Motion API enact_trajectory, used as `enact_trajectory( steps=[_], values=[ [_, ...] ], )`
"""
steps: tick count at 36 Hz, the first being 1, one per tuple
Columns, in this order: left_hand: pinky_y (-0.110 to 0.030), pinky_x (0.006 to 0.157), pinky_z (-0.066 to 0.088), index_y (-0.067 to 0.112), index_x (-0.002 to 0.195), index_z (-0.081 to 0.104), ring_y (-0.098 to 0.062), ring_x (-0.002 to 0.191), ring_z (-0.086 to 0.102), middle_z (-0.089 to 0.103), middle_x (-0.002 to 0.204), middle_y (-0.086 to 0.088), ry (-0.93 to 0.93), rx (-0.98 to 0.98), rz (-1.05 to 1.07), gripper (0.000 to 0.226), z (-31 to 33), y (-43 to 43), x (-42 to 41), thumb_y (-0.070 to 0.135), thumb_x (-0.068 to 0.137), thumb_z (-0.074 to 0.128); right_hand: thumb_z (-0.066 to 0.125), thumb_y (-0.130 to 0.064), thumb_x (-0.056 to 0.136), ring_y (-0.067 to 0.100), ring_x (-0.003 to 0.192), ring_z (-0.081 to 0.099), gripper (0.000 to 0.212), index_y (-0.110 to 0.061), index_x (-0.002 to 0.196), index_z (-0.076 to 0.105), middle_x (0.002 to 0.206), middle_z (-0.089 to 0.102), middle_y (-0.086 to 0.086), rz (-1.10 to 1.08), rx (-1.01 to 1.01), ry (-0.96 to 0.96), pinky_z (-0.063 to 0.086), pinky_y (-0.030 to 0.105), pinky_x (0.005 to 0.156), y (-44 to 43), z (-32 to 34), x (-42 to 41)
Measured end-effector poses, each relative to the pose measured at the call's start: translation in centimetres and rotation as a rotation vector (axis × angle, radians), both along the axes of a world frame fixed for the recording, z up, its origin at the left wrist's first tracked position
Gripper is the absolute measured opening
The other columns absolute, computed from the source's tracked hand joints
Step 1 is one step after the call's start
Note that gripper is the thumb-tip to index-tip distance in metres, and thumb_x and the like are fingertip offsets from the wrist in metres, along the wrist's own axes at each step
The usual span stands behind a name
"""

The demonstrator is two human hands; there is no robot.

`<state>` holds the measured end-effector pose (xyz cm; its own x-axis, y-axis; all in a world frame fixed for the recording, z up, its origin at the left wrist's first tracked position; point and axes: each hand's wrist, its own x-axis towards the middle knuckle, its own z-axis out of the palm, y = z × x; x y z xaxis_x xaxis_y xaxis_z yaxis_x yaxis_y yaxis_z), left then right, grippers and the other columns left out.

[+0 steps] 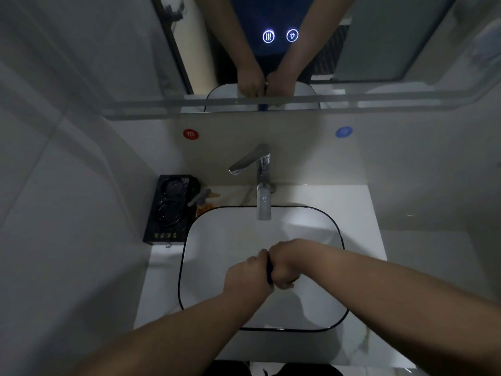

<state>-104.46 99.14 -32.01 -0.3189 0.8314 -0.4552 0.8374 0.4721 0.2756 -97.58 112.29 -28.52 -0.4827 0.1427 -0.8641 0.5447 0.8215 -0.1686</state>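
Note:
My two hands meet above the white sink basin (217,240), which has a thin black rim. Between them is a dark blue item (269,271), only a narrow strip of it showing. My left hand (248,276) and my right hand (284,264) both curl their fingers round it, knuckles pressed together. Most of the blue item is hidden inside the two fists. The chrome faucet (262,185) stands at the back of the basin, its spout over the bowl; no water stream is visible.
A black tray (169,210) with two round recesses sits on the counter left of the basin, with a grey and orange item (204,199) beside it. Red (190,134) and blue (343,131) round stickers mark the backsplash. A mirror (379,50) with lit touch icons hangs above.

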Motion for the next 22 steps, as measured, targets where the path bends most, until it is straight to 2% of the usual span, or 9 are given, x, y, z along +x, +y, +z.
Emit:
enact_trajectory(
  steps=[2, 3, 6, 8, 11, 14, 18, 20, 22],
  values=[
    [-0.032, 0.064, 0.047, 0.022, 0.13, 0.053, -0.028, 0.089, 0.073, 0.072, 0.105, -0.003, 0.067, 0.026, -0.03, 0.042, -0.4, -0.4, 0.1, 0.032, 0.092, 0.067, 0.077, -0.02, 0.056, 0.025, 0.062, 0.066, 0.012, -0.015, 0.064, 0.07, 0.067, 0.07, 0.003, -0.108, -0.084, -0.009, 0.055, 0.031, 0.062, 0.1, -0.5, 0.5],
    [-0.031, 0.064, 0.046, 0.023, 0.132, 0.053, -0.028, 0.089, 0.073, 0.071, 0.106, -0.002, 0.077, 0.03, -0.033, 0.043, -0.6, -0.7, 0.1, 0.031, 0.091, 0.065, 0.078, -0.019, 0.061, 0.025, 0.066, 0.066, 0.012, -0.015, 0.07, 0.071, 0.072, 0.07, 0.003, -0.16, -0.121, 0.004, 0.053, 0.031, 0.063, 0.1, -0.9, 0.9],
    [-0.03, 0.067, 0.049, 0.026, 0.133, 0.054, -0.025, 0.093, 0.072, 0.071, 0.11, -0.001, -0.004, 0.017, 0.035, 0.046, -1.0, -1.2, -0.6, 0.029, 0.089, 0.066, 0.078, -0.021, 0.081, 0.028, 0.095, 0.069, 0.037, -0.017, 0.115, 0.062, 0.106, 0.068, 0.005, -0.24, -0.157, 0.13, 0.053, 0.035, 0.076, -0.4, -2.1, 1.9],
    [-0.029, 0.067, 0.052, 0.026, 0.123, 0.056, -0.021, 0.09, 0.071, 0.072, 0.106, 0.001, -0.186, -0.037, 0.179, 0.037, -0.5, -0.7, -1.3, 0.028, 0.087, 0.067, 0.075, -0.026, 0.084, 0.031, 0.114, 0.064, 0.063, -0.019, 0.139, 0.047, 0.128, 0.058, 0.007, -0.259, -0.052, 0.289, 0.055, 0.04, 0.09, -1.0, -2.6, 2.7],
    [-0.024, 0.055, 0.047, 0.023, 0.117, 0.057, -0.014, 0.068, 0.063, 0.07, 0.092, 0.0, -0.65, -0.173, 0.524, 0.036, 0.4, 0.7, -2.3, 0.022, 0.084, 0.073, 0.069, -0.031, 0.08, 0.034, 0.132, 0.053, 0.092, -0.02, 0.162, 0.031, 0.152, 0.046, 0.012, -0.179, 0.219, 0.623, 0.048, 0.047, 0.11, -2.2, -2.7, 4.3],
    [-0.024, 0.048, 0.038, 0.018, 0.122, 0.06, -0.015, 0.052, 0.055, 0.067, 0.08, -0.005, -0.918, -0.308, 0.711, 0.046, 2.3, 0.9, -3.8, 0.022, 0.078, 0.074, 0.071, -0.031, 0.076, 0.038, 0.145, 0.044, 0.096, -0.021, 0.164, 0.031, 0.161, 0.04, 0.014, -0.136, 0.397, 0.832, 0.044, 0.052, 0.118, -3.7, -3.2, 6.0],
    [-0.02, 0.042, 0.029, 0.015, 0.116, 0.058, -0.01, 0.054, 0.046, 0.062, 0.078, 0.002, -1.278, -0.538, 0.781, 0.037, 4.8, 0.8, -4.7, 0.025, 0.083, 0.071, 0.088, -0.037, 0.069, 0.042, 0.154, 0.038, 0.114, -0.023, 0.164, 0.026, 0.169, 0.033, 0.017, -0.113, 0.498, 0.784, 0.033, 0.054, 0.126, -4.1, -3.5, 7.6],
    [-0.018, 0.041, 0.023, 0.017, 0.101, 0.054, -0.008, 0.052, 0.04, 0.057, 0.075, 0.004, -1.374, -0.63, 0.7, 0.023, 5.7, 0.6, -4.2, 0.024, 0.084, 0.068, 0.093, -0.034, 0.066, 0.043, 0.149, 0.047, 0.102, -0.021, 0.153, 0.041, 0.161, 0.047, 0.019, -0.156, 0.48, 0.879, 0.043, 0.057, 0.121, -3.6, -3.5, 8.0],
    [-0.018, 0.043, 0.017, 0.02, 0.094, 0.05, -0.008, 0.052, 0.034, 0.051, 0.075, 0.005, -1.459, -0.682, 0.584, 0.016, 6.3, 0.2, -3.6, 0.024, 0.085, 0.064, 0.091, -0.023, 0.071, 0.043, 0.143, 0.054, 0.076, -0.015, 0.137, 0.054, 0.151, 0.056, 0.02, -0.212, 0.392, 1.081, 0.053, 0.057, 0.111, -3.0, -3.5, 8.2]
  ],
)
